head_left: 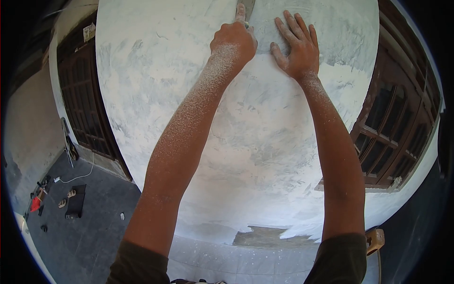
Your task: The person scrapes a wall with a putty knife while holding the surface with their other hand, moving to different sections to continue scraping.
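Note:
My left hand is raised high and closed around a putty knife, its index finger stretched along the tool. Only part of the grey blade shows; the rest runs past the top edge of the view. White dust coats the left forearm. To the right, my right hand lies flat against the wall with its fingers spread, dusty at the tips. The wall is patchy white and grey, with smears of filler and a bare grey strip near the floor.
A brown wooden window is on the right, and a dark wooden door stands at the left. Sandals, a white cable and a red item lie on the dark tiled floor. A wooden piece is at lower right.

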`<move>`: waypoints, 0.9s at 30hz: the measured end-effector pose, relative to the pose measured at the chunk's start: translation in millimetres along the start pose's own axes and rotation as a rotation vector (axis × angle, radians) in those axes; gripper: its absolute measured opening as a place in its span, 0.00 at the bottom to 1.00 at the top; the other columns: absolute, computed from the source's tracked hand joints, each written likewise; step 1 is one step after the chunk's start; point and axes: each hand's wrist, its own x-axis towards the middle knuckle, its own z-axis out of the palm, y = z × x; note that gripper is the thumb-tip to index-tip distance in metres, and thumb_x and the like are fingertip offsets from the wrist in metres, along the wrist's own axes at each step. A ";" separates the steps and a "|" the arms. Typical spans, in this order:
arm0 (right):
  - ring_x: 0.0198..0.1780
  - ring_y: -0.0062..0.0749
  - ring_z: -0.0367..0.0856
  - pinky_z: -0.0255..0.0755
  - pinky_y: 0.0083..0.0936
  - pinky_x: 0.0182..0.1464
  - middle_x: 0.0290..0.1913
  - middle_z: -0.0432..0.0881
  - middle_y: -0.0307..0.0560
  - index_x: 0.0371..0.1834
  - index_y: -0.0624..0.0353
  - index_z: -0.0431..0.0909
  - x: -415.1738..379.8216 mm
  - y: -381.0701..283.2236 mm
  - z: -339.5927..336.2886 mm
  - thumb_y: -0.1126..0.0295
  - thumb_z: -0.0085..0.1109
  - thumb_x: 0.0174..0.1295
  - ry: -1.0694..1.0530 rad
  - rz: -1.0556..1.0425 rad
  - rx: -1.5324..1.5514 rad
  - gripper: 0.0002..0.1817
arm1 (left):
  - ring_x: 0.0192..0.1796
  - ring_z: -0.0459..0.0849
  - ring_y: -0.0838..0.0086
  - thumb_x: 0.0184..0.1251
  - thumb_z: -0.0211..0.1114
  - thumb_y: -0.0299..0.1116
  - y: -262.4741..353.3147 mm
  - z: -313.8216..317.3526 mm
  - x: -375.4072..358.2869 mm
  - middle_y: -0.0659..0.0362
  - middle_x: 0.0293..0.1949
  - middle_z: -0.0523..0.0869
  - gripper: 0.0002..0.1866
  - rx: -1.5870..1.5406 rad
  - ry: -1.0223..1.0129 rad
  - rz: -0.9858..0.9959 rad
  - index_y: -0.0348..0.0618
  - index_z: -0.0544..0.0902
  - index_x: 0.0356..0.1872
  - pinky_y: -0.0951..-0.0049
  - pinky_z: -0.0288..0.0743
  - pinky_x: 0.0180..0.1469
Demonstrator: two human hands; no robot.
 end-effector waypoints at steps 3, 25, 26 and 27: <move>0.81 0.35 0.56 0.42 0.46 0.82 0.79 0.63 0.34 0.74 0.34 0.70 0.2 1.0 0.2 0.53 0.64 0.60 -0.005 -0.001 0.009 0.35 | 0.44 0.90 0.48 0.77 0.54 0.43 -9.9 23.8 -31.2 0.39 0.42 0.88 0.34 0.029 0.046 0.018 0.55 0.55 0.80 0.52 0.84 0.51; 0.80 0.33 0.58 0.44 0.46 0.82 0.78 0.65 0.33 0.72 0.34 0.72 0.2 0.6 1.6 0.53 0.64 0.59 0.034 -0.008 0.010 0.34 | 0.52 0.88 0.54 0.77 0.54 0.42 -2.3 -7.1 12.4 0.45 0.49 0.86 0.35 0.033 -0.077 -0.038 0.56 0.53 0.81 0.55 0.83 0.55; 0.80 0.33 0.58 0.44 0.46 0.82 0.78 0.65 0.33 0.72 0.34 0.72 0.1 0.4 1.4 0.53 0.64 0.59 0.032 -0.004 0.010 0.34 | 0.52 0.88 0.54 0.77 0.54 0.42 -4.8 -0.2 3.7 0.45 0.49 0.86 0.35 0.034 -0.081 -0.036 0.56 0.53 0.81 0.55 0.83 0.55; 0.80 0.34 0.58 0.44 0.46 0.82 0.78 0.65 0.33 0.72 0.34 0.72 0.4 -0.1 0.9 0.53 0.64 0.59 0.024 0.000 0.012 0.34 | 0.48 0.89 0.53 0.77 0.54 0.43 -11.3 13.2 -14.1 0.43 0.44 0.88 0.35 0.055 -0.010 0.001 0.55 0.54 0.81 0.54 0.84 0.53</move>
